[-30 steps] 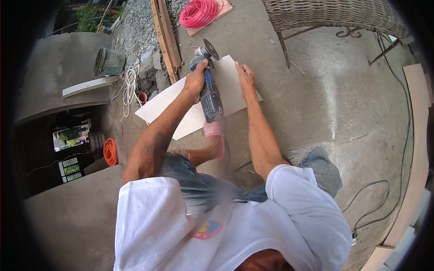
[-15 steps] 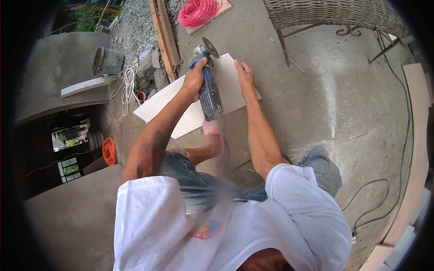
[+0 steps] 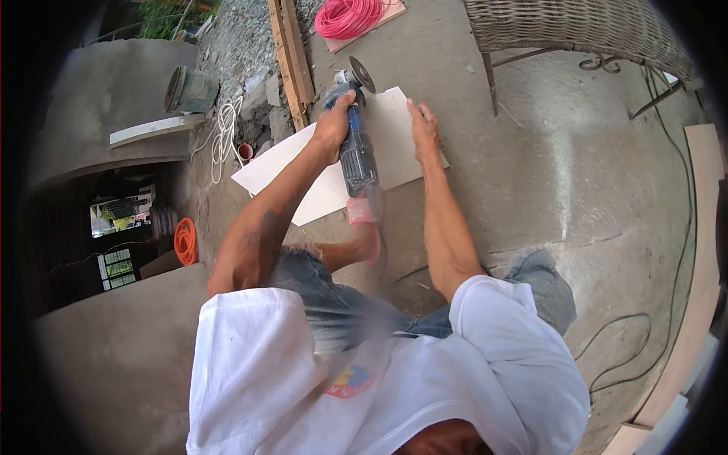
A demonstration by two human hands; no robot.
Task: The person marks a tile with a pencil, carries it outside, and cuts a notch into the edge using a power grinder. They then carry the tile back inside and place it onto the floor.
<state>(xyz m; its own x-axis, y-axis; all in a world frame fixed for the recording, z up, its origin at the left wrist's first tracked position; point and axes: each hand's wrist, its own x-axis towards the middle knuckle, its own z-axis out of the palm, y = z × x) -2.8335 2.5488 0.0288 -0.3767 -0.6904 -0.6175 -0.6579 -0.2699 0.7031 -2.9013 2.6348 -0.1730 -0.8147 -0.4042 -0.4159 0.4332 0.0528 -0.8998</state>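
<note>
My left hand (image 3: 334, 127) is wrapped around the front of a blue and black angle grinder (image 3: 359, 159). Its cutting disc (image 3: 362, 73) points away from me, just past the far edge of a large pale tile (image 3: 322, 193). That tile lies at a slant beneath the grinder, close to the floor. On its right edge my right hand (image 3: 425, 129) has a grip, fingers along the top; the thumb is not clear. A pink piece (image 3: 361, 210) shows below the grinder's rear end, near a bare foot, with blurry dust around it.
Wooden beams (image 3: 290, 61) and rubble lie ahead to the left, near a white cord (image 3: 225, 136) and a bucket (image 3: 192, 91). A pink hose coil (image 3: 349, 17) sits ahead. A wicker seat (image 3: 576, 30) stands far right. A black cable (image 3: 686, 227) runs along the right.
The whole view has shifted slightly to the right. Both hands keep their hold, and the grinder's disc remains beyond the tile's far edge.
</note>
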